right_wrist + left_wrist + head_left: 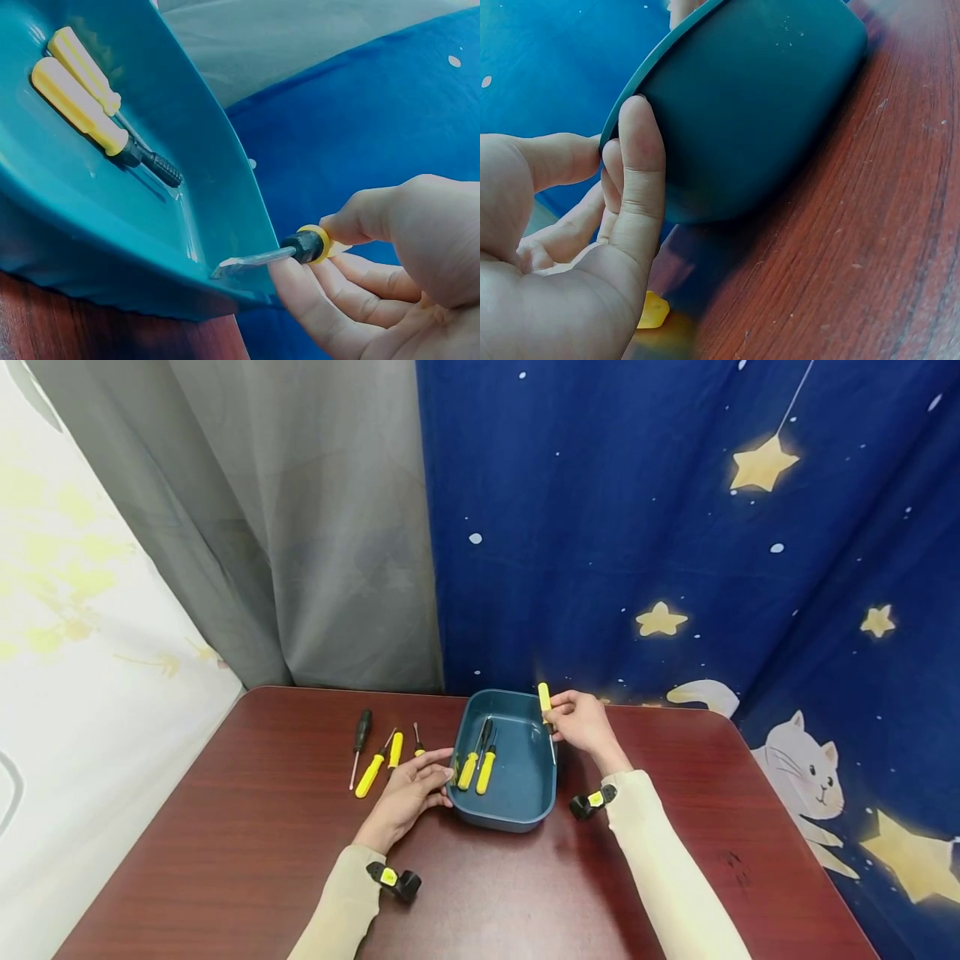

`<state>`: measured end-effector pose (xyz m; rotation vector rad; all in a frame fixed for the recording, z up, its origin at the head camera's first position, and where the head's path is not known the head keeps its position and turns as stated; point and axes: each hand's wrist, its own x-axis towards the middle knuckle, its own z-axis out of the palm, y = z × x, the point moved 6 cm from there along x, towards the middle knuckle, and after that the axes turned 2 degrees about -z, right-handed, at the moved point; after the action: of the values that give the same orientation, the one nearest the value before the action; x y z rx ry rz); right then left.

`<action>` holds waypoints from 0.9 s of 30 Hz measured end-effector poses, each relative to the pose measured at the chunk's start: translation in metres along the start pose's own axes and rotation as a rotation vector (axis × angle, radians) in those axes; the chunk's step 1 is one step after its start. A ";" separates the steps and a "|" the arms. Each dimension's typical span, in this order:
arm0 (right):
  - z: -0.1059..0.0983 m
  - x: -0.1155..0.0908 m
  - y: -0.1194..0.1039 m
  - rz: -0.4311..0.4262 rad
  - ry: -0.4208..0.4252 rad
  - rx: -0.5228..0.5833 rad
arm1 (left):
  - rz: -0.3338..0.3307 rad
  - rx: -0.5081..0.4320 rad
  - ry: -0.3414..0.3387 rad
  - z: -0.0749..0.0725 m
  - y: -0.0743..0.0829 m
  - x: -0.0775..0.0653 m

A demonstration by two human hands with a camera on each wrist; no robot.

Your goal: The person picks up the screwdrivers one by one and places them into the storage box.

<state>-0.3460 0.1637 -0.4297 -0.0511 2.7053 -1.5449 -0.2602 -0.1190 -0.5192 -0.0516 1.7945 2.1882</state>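
My left hand (408,797) pinches the left rim of a blue plastic bin (517,806), thumb and fingers on either side of the wall in the left wrist view. My right hand (583,722) holds a screwdriver (544,695) with a yellow handle and black collar over the bin's right side. Its shaft (259,259) points down into the bin near the wall. Inside, on the left, lie two yellow-handled screwdrivers (486,772) (71,97) and a black ridged handle (161,169), partly covered.
Left of the bin on the reddish-brown table (225,860) lie a black-handled screwdriver (363,731), a yellow-handled screwdriver (370,775) and another yellow handle (396,749). One more screwdriver (417,735) is partly behind my left hand. Curtains (525,527) hang behind the table.
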 end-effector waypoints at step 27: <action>0.030 0.008 -0.008 0.038 -0.083 -0.095 | 0.007 -0.003 -0.014 0.001 0.001 -0.002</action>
<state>-0.3528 0.1332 -0.4382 -0.0642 2.6968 -1.3724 -0.2586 -0.1183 -0.5172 -0.0309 1.7869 2.1902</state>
